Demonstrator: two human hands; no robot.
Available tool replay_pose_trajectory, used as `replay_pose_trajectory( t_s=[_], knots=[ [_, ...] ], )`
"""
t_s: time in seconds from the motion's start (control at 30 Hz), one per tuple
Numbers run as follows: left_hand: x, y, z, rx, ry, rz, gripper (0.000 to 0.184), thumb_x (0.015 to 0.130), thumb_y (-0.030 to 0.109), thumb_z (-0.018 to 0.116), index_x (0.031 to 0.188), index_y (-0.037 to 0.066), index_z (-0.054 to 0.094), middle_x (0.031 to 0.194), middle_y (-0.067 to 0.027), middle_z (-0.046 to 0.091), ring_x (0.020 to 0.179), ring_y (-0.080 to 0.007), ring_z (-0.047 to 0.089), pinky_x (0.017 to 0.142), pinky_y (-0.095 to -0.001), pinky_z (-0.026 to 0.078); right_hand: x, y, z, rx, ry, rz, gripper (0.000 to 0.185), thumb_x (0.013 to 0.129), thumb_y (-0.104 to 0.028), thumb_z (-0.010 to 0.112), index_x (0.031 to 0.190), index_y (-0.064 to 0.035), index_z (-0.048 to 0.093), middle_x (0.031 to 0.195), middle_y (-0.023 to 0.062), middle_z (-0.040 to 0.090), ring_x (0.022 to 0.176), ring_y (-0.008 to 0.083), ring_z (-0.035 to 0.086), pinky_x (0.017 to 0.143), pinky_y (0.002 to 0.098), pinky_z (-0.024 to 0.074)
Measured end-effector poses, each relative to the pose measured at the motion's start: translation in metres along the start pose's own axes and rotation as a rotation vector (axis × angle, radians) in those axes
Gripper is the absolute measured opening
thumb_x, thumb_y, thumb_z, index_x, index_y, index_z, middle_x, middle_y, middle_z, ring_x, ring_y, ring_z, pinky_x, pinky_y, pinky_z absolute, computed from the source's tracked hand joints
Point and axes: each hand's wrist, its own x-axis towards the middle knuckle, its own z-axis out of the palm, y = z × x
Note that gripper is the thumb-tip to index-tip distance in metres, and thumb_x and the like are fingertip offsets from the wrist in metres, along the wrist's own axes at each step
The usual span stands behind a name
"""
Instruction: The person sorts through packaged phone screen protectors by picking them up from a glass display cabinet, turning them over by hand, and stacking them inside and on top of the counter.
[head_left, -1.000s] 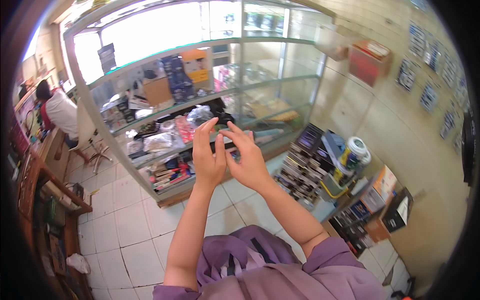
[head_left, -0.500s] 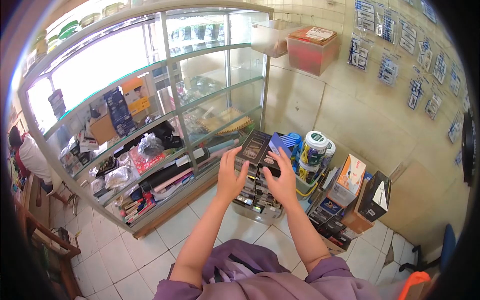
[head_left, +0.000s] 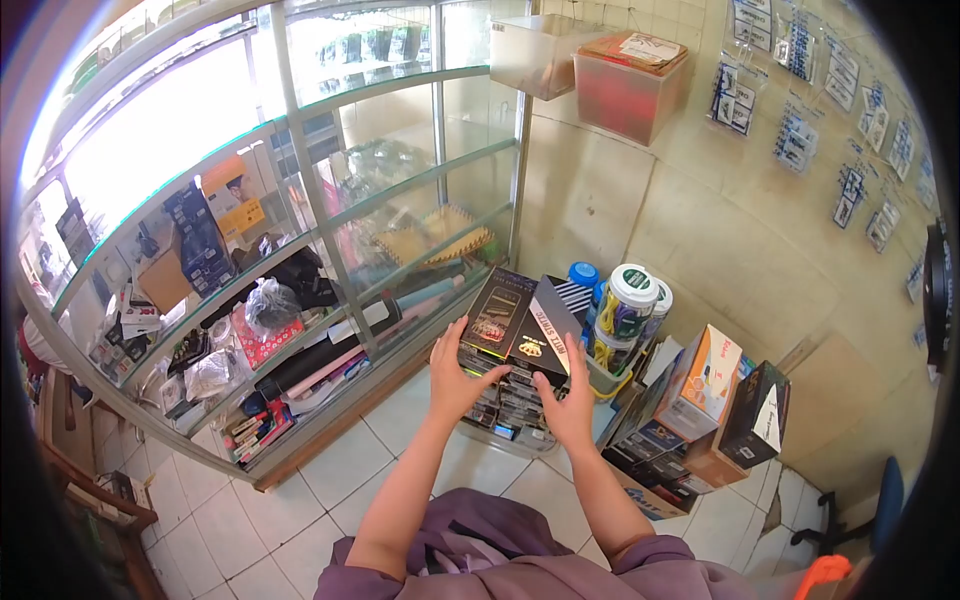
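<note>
Glass cabinet (head_left: 330, 212) at ten o'clock, pale tiled floor (head_left: 300, 540) below. Near the dial's centre, a dark flat box (head_left: 497, 308) and a pale-cornered box (head_left: 548, 328) lie side by side atop small packs (head_left: 516, 410) in a clear bin (head_left: 500, 440), apparently using them as a shelf. Left hand (head_left: 456, 382) and right hand (head_left: 567, 407) flank the pair, spread wide, seemingly to span both; firmness unclear. Stacked tubs (head_left: 632, 288), three o'clock, hold coiled cords; a hanging container (head_left: 618, 105), one o'clock, shows red contents.

Smooth cardboard boxes (head_left: 499, 308); glossy glass shelves (head_left: 425, 183)
</note>
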Motion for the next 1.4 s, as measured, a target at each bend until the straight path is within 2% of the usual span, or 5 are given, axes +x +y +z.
replay_pose_trajectory(
  t_s=[0.23, 0.57, 0.63, 1.17, 1.4],
  knots=[
    [0.001, 0.006, 0.000, 0.001, 0.107, 0.045, 0.094, 0.055, 0.032, 0.091, 0.136, 0.006, 0.051, 0.128, -0.0143, 0.061, 0.118, -0.0330, 0.056, 0.107, -0.0492, 0.033, -0.002, -0.002, 0.003, -0.025, 0.050, 0.001, 0.062, 0.084, -0.014, 0.074, 0.141, -0.0139, 0.048, 0.153, 0.0290, 0.031, 0.142, 0.0415, 0.032, 0.117, 0.0573, 0.0121],
    [-0.003, 0.018, -0.009, 0.030, 0.133, 0.043, 0.092, 0.053, 0.030, 0.092, 0.133, 0.006, 0.053, 0.128, -0.0137, 0.061, 0.119, -0.0308, 0.057, 0.108, -0.0475, 0.036, 0.003, -0.010, 0.001, 0.220, 0.135, 0.009, 0.052, 0.077, -0.008, 0.078, 0.126, -0.0132, 0.060, 0.153, 0.0265, 0.033, 0.138, 0.0371, 0.042, 0.119, 0.0536, 0.0120],
    [-0.003, 0.026, -0.014, -0.002, 0.175, 0.044, 0.090, 0.053, 0.026, 0.092, 0.132, 0.005, 0.054, 0.127, -0.0143, 0.062, 0.117, -0.0297, 0.059, 0.104, -0.0431, 0.041, 0.006, -0.016, 0.000, 0.245, 0.130, -0.025, 0.047, 0.079, 0.008, 0.073, 0.123, -0.0012, 0.060, 0.156, 0.0256, 0.028, 0.135, 0.0265, 0.045, 0.105, 0.0341, 0.0435],
    [-0.026, 0.098, -0.152, 0.111, 0.668, 0.123, 0.099, 0.056, 0.017, 0.090, 0.141, -0.003, 0.044, 0.125, -0.0197, 0.061, 0.114, -0.0333, 0.061, 0.093, -0.0402, 0.051, 0.006, -0.186, 0.079, 0.641, -0.252, -0.325, 0.050, 0.081, -0.004, 0.077, 0.127, -0.0041, 0.058, 0.148, 0.0327, 0.037, 0.122, 0.0235, 0.058, 0.092, 0.0286, 0.0488],
    [-0.031, 0.102, -0.258, 0.366, 0.964, 0.212, 0.093, 0.057, 0.011, 0.091, 0.138, 0.000, 0.045, 0.120, -0.0168, 0.063, 0.109, -0.0282, 0.064, 0.091, -0.0381, 0.052, -0.008, -0.284, 0.138, 0.861, -0.530, -0.520, 0.058, 0.084, 0.007, 0.070, 0.138, 0.0034, 0.048, 0.132, 0.0162, 0.056, 0.114, 0.0176, 0.058, 0.090, 0.0285, 0.0522]
  ],
)
